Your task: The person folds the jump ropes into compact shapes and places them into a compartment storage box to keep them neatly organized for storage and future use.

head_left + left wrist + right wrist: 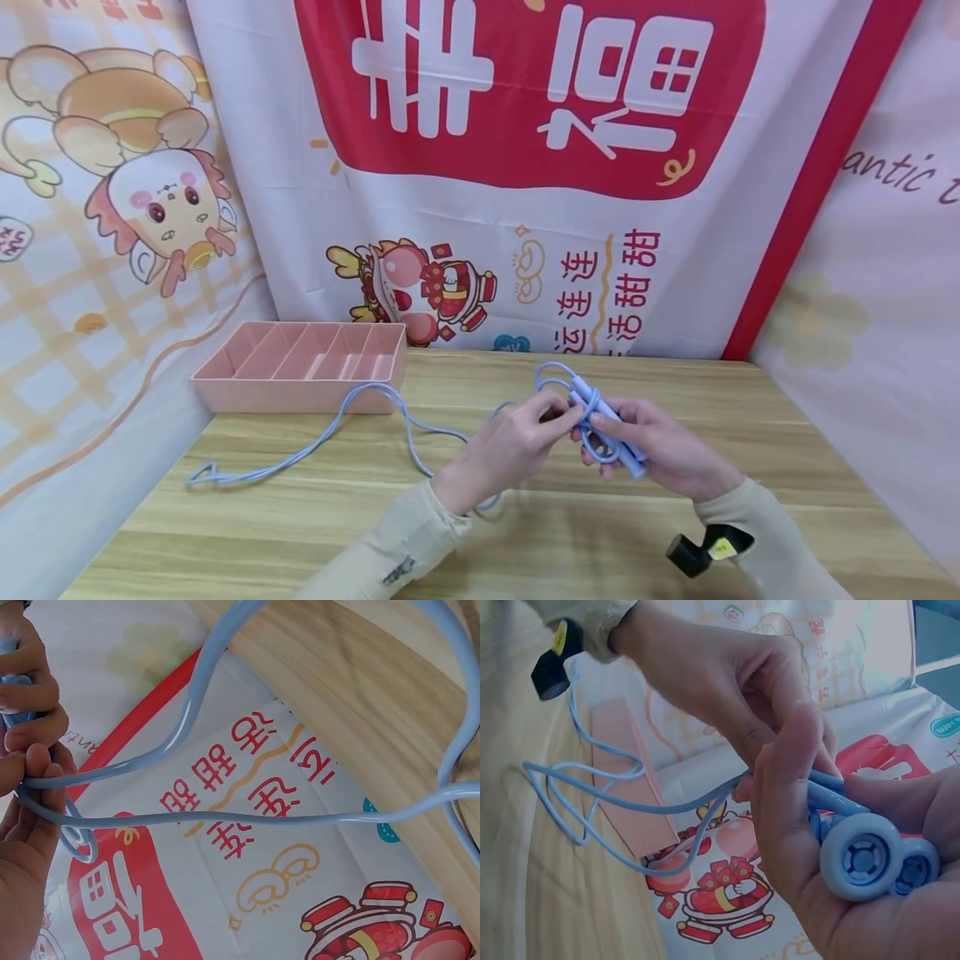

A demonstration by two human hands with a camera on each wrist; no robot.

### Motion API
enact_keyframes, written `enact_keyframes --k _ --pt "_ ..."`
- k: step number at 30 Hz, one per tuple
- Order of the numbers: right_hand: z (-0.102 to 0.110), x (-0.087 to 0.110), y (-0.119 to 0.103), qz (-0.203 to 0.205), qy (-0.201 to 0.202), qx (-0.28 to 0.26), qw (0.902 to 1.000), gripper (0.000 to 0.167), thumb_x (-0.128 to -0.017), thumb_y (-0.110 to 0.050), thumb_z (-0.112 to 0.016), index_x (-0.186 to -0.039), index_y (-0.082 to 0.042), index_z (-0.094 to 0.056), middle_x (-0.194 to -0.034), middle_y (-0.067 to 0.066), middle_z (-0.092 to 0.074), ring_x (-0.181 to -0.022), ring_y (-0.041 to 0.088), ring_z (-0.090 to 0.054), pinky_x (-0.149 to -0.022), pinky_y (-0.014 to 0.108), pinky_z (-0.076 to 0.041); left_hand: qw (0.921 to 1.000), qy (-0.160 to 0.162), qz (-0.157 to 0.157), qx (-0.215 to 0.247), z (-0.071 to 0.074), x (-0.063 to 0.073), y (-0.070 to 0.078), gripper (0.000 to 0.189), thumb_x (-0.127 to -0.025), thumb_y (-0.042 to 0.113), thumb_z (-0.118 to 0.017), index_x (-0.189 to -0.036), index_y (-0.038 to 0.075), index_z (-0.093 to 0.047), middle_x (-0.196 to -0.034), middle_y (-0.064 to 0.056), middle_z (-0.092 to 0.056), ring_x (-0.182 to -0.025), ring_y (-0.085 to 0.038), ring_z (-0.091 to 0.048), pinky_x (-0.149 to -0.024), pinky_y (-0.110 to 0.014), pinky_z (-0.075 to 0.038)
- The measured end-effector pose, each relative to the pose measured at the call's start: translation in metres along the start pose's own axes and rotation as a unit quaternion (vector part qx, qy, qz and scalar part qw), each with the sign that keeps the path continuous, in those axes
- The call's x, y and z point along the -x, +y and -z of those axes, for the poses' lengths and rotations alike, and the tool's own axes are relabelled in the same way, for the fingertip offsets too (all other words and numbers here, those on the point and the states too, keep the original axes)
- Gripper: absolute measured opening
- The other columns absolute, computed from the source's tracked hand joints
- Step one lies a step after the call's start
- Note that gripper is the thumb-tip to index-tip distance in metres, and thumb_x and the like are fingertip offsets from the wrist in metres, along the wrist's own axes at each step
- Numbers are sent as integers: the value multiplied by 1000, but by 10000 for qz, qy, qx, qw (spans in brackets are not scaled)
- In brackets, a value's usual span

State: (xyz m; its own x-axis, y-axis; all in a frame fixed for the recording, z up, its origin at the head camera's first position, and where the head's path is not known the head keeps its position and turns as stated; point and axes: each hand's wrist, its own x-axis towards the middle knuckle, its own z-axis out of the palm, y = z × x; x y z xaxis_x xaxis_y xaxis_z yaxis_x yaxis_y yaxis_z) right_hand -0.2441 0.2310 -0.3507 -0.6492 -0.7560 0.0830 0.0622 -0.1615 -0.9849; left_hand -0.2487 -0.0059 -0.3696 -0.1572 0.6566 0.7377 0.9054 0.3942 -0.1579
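Note:
A light blue jump rope has its two handles (624, 454) side by side in my right hand (667, 446), whose fingers and thumb grip them. The cord is looped around the handles near their middle. My left hand (517, 442) pinches the cord (225, 820) close beside the right hand. In the right wrist view the round handle ends (861, 856) point toward the camera. From my left hand the doubled cord trails leftward over the table, and its far bend lies near the table's left side. Part of the cord is hidden under my left forearm.
A pink divided box (300, 396) with several compartments stands at the back left of the wooden table (315, 517); the cord passes in front of it. Printed cloth hangs behind and at both sides. A black wrist camera (697, 554) sits on my right sleeve.

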Motion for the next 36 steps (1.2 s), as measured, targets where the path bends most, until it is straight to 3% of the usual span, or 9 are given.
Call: enact_keyframes --k 8,14,20,25,29,36 --pt "-2 -2 0 -102 203 441 9988 32 -109 -17 -38 -124 9 -51 -101 16 -62 -84 20 -61 -66 29 -54 9996 -246 63 122 -1 2 0 46 -86 -10 -64 -130 3 -63 -107 -7 -57 -67 -6 -49 -59 -6 -36" --pt "-5 -1 2 -261 707 1010 9920 36 -107 -23 -43 -119 8 -56 -100 17 -61 -80 22 -61 -74 35 -54 9990 -451 -57 25 -2 2 3 45 -87 -11 -61 -129 2 -64 -106 -7 -54 -73 -7 -50 -61 -7 -36" --pt "-10 -1 1 -452 1170 1221 9846 38 -105 -29 -49 -113 7 -56 -92 17 -60 -73 20 -58 -63 29 -52 9987 -494 -154 -27 0 1 6 45 -86 -12 -60 -129 2 -64 -108 -7 -52 -78 -6 -51 -64 -7 -38" --pt "-14 -1 -2 -508 1539 1025 9814 44 -103 -34 -52 -120 7 -54 -97 16 -61 -72 18 -58 -65 28 -50 9991 -412 -106 51 0 -1 6 45 -88 -12 -61 -132 1 -60 -112 -9 -54 -86 -9 -57 -74 -8 -44" --pt "-14 -1 -4 -433 1768 597 9815 46 -104 -33 -52 -128 6 -51 -99 13 -63 -71 16 -58 -61 25 -49 9997 -160 -135 97 1 -2 4 45 -88 -10 -64 -131 2 -61 -112 -11 -57 -91 -11 -61 -80 -9 -45" --pt "-14 1 -8 -314 1679 468 9842 45 -104 -32 -51 -126 7 -53 -97 12 -63 -70 16 -58 -59 24 -49 9980 296 -153 540 5 -3 -3 34 -89 -3 -70 -122 6 -68 -104 -7 -62 -86 -8 -63 -79 -9 -45"
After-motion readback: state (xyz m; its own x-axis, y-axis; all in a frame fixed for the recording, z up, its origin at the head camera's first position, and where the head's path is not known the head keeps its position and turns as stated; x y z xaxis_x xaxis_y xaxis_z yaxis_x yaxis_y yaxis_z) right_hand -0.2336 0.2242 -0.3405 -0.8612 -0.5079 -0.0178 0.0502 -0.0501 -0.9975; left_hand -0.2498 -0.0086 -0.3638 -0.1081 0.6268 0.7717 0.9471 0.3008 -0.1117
